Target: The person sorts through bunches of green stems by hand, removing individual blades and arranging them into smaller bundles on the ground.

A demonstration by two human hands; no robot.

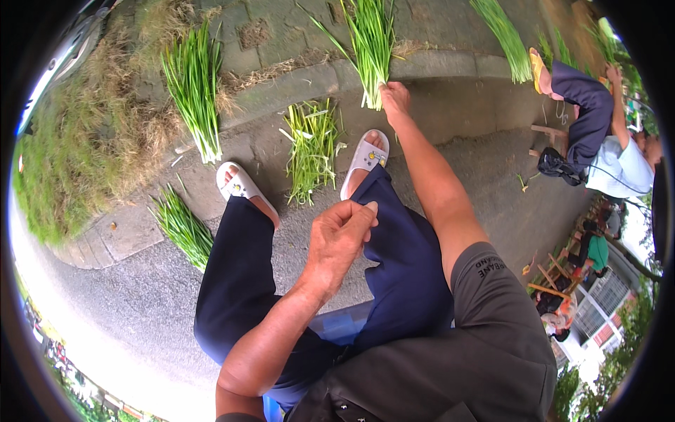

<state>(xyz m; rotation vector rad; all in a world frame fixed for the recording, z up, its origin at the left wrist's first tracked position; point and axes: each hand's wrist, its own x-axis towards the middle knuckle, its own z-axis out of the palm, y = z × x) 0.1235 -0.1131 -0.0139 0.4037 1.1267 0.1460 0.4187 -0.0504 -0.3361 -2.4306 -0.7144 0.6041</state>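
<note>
My right hand reaches out to a bunch of garlic chives lying across the curb, its fingers closed at the pale cut ends. Closer to me, above my lap, my left hand is curled with the thumb pressed against the fingers; nothing shows in it. Between my white slide sandals lies a loose heap of yellowed, trimmed chive leaves. Another tidy bunch of chives rests beyond my left foot. A smaller green pile is on the asphalt beside my left leg.
The stone curb runs across in front, with paving and dry grass beyond. At the right, a seated person is near another chive bunch and a wooden stool. A blue plastic seat is under me.
</note>
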